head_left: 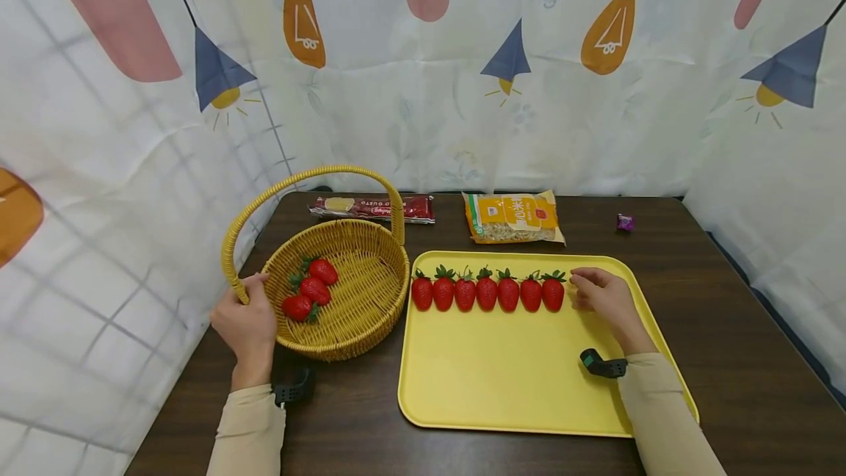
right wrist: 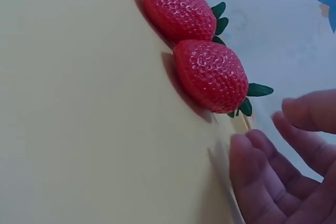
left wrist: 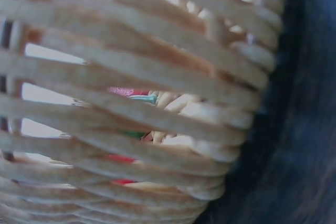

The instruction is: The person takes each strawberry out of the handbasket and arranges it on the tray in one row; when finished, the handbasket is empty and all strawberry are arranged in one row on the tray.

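My left hand (head_left: pixel 247 322) grips the lower left end of the handle of a yellow wicker basket (head_left: pixel 370 292). Three red strawberries (head_left: pixel 314 290) with green leaves lie in the basket's left half. In the left wrist view the basket's weave (left wrist: pixel 131 72) fills most of the picture, with bits of red and green showing through. On the yellow tray (head_left: pixel 502 380) several strawberries stand in a row, leaves toward the far side. My right hand (head_left: pixel 608 303) hovers just right of the rightmost strawberry (right wrist: pixel 210 74), fingers loosely bent and apart, holding nothing.
Behind the basket lies a dark red snack packet (head_left: pixel 416 209). An orange and yellow bag (head_left: pixel 512 219) lies beyond the tray, and a small purple packet (head_left: pixel 625 222) is at the back right. A printed curtain (head_left: pixel 423 109) hangs behind the dark table (head_left: pixel 747 344).
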`<action>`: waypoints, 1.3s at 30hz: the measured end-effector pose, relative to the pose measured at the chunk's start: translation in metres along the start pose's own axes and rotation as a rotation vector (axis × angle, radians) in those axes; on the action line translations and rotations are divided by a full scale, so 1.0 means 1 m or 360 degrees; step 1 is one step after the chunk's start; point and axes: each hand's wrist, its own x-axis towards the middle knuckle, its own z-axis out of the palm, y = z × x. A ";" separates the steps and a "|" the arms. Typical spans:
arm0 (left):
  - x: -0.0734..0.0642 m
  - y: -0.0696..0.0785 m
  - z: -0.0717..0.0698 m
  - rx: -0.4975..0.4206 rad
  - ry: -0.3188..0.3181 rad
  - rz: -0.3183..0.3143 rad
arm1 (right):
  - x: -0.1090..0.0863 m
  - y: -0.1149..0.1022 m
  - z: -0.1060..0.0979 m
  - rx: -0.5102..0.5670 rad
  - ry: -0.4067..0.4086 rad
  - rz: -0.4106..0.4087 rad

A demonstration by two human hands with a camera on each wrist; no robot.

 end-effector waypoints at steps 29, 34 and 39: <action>0.000 0.002 -0.001 0.0019 -0.0008 0.0011 | -0.016 -0.101 0.105 -0.0084 -0.0714 -0.0491; -0.001 0.004 -0.002 0.0013 -0.0013 0.0018 | -0.025 -0.127 0.131 -0.0251 -0.0955 -0.0618; -0.001 0.003 -0.002 0.0020 -0.0005 0.0004 | -0.033 -0.149 0.153 -0.0403 -0.1141 -0.0678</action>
